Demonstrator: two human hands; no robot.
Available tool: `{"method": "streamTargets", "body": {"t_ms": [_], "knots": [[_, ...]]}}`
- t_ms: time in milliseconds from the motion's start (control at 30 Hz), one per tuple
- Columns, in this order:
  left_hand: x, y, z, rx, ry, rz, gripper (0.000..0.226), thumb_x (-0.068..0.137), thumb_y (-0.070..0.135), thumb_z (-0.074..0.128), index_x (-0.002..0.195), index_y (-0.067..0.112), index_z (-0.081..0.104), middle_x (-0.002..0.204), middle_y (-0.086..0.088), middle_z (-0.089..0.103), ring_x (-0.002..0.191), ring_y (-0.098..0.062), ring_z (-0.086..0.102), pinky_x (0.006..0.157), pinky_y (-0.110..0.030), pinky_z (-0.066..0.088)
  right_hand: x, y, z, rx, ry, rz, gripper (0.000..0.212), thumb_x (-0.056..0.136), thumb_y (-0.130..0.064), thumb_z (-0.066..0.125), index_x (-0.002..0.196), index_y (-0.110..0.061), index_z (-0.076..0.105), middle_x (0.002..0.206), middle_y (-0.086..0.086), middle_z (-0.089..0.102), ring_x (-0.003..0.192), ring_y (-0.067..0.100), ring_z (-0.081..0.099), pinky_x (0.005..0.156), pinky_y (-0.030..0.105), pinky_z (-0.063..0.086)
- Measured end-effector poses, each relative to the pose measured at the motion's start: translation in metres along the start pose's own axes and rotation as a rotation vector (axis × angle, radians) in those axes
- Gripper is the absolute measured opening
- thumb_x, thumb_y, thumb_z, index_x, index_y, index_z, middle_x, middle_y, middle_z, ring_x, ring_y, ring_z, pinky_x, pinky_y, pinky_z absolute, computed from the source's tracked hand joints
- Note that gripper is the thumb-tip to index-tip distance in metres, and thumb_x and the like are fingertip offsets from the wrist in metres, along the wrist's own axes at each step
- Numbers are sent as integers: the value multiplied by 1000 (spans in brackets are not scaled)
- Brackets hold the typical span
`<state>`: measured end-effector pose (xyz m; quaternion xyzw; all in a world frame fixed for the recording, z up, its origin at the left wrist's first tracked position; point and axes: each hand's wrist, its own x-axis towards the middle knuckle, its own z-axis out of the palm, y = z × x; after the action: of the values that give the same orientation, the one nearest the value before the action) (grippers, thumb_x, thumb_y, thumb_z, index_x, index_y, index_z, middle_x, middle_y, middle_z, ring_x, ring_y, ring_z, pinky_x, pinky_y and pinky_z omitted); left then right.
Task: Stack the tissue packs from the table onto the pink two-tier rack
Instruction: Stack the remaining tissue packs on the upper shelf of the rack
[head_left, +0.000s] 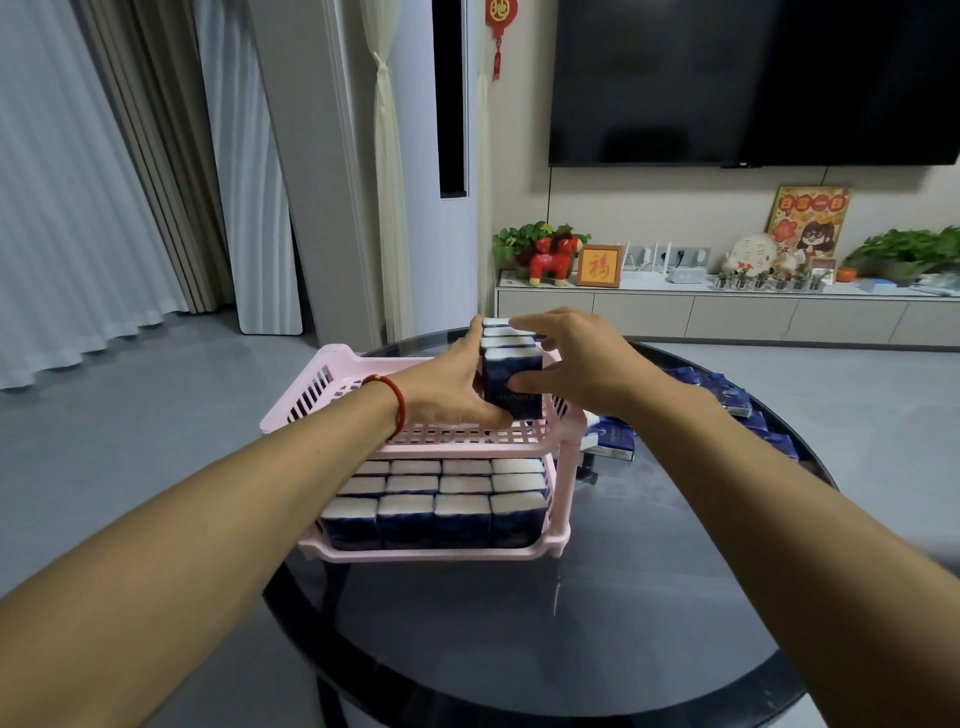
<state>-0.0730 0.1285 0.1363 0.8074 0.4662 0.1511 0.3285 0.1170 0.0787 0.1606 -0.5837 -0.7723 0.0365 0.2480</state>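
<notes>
Round dark glass table (597, 597), one, carrying everything I handled. Pink two-tier rack (332, 387), one, set toward the table's far-left edge, its long axis running left to right.

Lower tier: twelve tissue packs (436, 512) counted, four across and three deep, all upright with white ends up; anything behind the third row was hidden by the upper tier.

Upper tier: one row of held packs (511, 358), four white tops visible, standing upright at the tier's right end, the row's long axis running from the near rim to the far rim. More packs behind the hands could not be ruled out.

My left hand (449, 387) pressed flat against the row's left side, thumb curled round the near pack's lower front. My right hand (576, 358) clamped the row from the right, fingers over the tops and thumb on the near pack's front face.

Loose packs (737, 400), dark blue, lay scattered along the table's right edge, partly hidden by my right forearm; their number could not be told. A red string bracelet (396, 410) circled my left wrist.
</notes>
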Motion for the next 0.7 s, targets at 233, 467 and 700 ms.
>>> {"method": "streamTargets", "body": {"t_ms": [233, 467, 700], "knots": [[4, -1, 2, 38, 7, -23, 134, 81, 29, 83, 156, 29, -28, 160, -6, 37, 131, -24, 50, 101, -29, 43, 0, -2, -7, 51, -87, 71, 99, 75, -29, 89, 158, -24, 34, 149, 7, 53, 136, 27, 50, 111, 46, 44], [4, -1, 2, 61, 7, -26, 135, 78, 31, 82, 156, 29, -28, 157, -9, 42, 129, -28, 55, 110, -39, 47, 3, -7, -6, 87, -97, 74, 91, 75, -21, 89, 153, -18, 42, 144, 8, 58, 131, 26, 55, 105, 39, 47], [-3, -3, -4, -54, -25, -36, 145, 69, 33, 90, 158, 30, -24, 145, -4, 57, 125, -23, 60, 112, -38, 46, 3, -4, -6, 120, -124, 72, 100, 72, -26, 91, 156, -20, 37, 153, 7, 49, 139, 28, 48, 113, 48, 44]]}}
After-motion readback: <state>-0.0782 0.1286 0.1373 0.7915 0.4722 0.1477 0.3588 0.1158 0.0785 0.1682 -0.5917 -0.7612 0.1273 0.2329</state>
